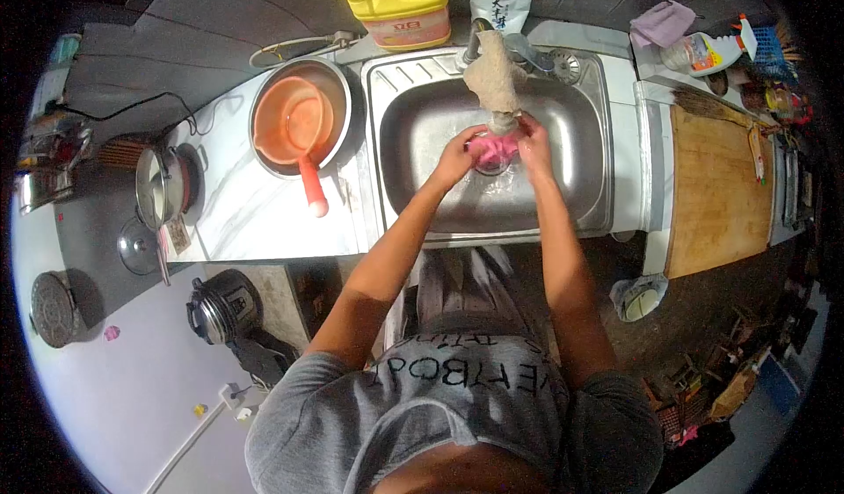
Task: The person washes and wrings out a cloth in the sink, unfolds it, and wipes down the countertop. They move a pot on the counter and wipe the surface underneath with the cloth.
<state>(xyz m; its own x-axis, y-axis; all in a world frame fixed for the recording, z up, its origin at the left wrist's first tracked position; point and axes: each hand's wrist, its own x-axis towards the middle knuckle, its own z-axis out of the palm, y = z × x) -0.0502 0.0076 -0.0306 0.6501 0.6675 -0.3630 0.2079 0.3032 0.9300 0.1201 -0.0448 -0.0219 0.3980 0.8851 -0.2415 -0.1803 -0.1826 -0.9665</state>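
Both hands are over the steel sink (409, 177), below the tap, whose spout is wrapped in a beige cloth (492, 76). A bright pink cloth (494, 149), bunched up and wet-looking, is stretched between them. My left hand (457, 157) grips its left side, fingers curled inward. My right hand (534, 148) is closed on its right side, with the fingertips up close beside the spout end (503, 123). The spout partly covers the cloth's upper edge. Water glistens on the basin floor just under the cloth.
Left of the sink, an orange dipper (294, 120) rests in a metal basin (345, 134). Behind stand a yellow jug (400, 10) and a white packet (501, 3). A wooden cutting board (716, 199) and a spray bottle (712, 53) are on the right.
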